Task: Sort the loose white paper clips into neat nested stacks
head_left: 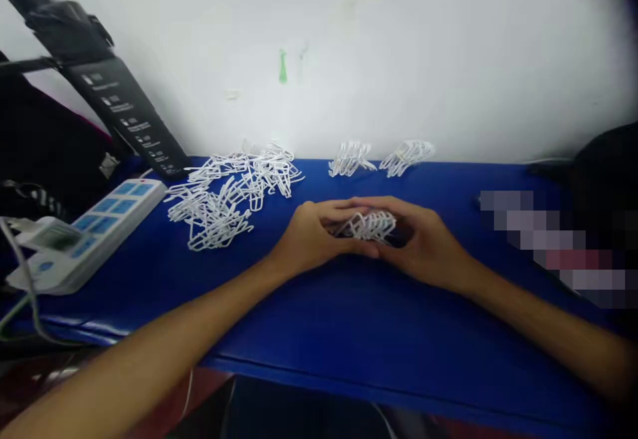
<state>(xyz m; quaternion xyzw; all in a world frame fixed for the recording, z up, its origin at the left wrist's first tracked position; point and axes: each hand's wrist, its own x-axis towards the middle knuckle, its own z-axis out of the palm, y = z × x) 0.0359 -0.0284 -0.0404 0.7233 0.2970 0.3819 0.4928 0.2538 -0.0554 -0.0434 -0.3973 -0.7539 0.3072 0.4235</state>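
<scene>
My left hand (312,234) and my right hand (423,243) meet at the middle of the blue table (349,333). Both are closed around a small bunch of white wire clips (367,225), which shows between the fingers. A loose heap of the same white clips (230,193) lies to the left of my hands, near the wall. Two neat small bundles of clips (349,158) (406,155) rest at the back against the wall, beyond my hands.
A white power strip with blue sockets (84,236) sits at the table's left end, with cables hanging off it. A black leaflet-like box (127,117) leans on the white wall. A dark object (605,173) sits at the far right.
</scene>
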